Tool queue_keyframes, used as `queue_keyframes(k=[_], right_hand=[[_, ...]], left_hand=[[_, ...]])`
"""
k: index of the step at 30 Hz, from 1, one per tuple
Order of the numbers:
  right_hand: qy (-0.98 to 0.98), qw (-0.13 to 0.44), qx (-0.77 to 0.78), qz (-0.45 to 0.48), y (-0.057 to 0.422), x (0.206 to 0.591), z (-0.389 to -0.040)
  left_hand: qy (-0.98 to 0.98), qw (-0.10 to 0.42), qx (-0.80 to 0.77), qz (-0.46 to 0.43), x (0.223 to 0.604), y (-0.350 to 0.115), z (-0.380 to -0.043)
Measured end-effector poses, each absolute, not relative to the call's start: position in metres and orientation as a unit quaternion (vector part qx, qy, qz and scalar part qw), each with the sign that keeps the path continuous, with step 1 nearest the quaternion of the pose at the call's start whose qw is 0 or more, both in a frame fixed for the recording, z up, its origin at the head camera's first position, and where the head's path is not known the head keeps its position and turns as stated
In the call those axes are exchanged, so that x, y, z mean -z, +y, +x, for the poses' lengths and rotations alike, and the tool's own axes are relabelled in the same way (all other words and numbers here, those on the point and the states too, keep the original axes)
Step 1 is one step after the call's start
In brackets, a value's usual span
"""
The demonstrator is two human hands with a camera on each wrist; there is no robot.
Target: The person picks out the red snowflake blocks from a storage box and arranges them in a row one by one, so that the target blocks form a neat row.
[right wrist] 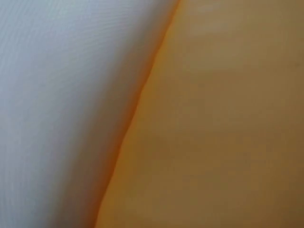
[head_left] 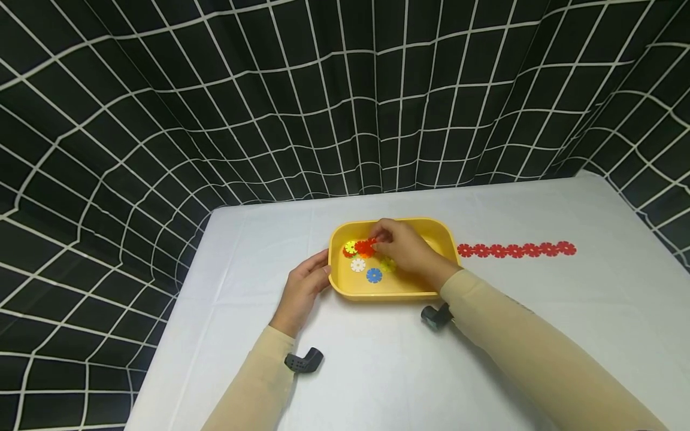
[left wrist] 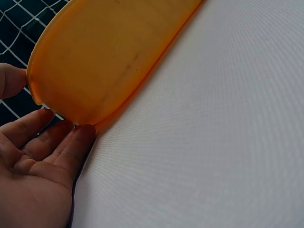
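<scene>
My right hand (head_left: 401,244) reaches over the front rim into a yellow plastic tray (head_left: 396,294), its fingertips pinching a red notched disc (head_left: 372,242) above other discs. My left hand (head_left: 303,287) holds the tray's left end, and in the left wrist view its thumb (left wrist: 12,80) meets the rim while the fingers lie against the outer wall. Inside the tray are a white disc (head_left: 358,264), a blue disc (head_left: 374,275) and several yellow and red ones, partly covered by my right hand. The right wrist view holds only the blurred tray wall (right wrist: 213,118) and white cloth.
A straight chain of several linked red notched discs (head_left: 514,251) extends rightward from beside the tray's right end. White cloth (head_left: 366,371) covers the table. Black curtains with a white grid (head_left: 345,108) hang behind and at both sides.
</scene>
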State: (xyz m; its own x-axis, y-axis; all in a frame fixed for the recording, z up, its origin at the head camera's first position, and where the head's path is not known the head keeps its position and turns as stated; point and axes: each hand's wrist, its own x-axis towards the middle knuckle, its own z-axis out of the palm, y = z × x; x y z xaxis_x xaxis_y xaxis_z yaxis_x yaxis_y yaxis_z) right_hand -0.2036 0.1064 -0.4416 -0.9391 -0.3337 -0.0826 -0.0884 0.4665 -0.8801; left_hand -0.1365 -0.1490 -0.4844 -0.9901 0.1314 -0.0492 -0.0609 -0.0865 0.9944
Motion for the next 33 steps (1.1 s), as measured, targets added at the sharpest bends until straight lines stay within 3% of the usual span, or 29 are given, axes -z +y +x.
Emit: queue_keyframes(k=[12,33], right_hand=[[0.797,0.141,0.583,-0.071,0.113,0.435,-0.205],[0.741,0.143,0.652,-0.079,0.124,0.419,-0.194]], left_hand=[[0.674,0.067,-0.736,0.027,0.483,-0.148,-0.136],[0.673,0.069,-0.736,0.028,0.486,-0.150,-0.137]])
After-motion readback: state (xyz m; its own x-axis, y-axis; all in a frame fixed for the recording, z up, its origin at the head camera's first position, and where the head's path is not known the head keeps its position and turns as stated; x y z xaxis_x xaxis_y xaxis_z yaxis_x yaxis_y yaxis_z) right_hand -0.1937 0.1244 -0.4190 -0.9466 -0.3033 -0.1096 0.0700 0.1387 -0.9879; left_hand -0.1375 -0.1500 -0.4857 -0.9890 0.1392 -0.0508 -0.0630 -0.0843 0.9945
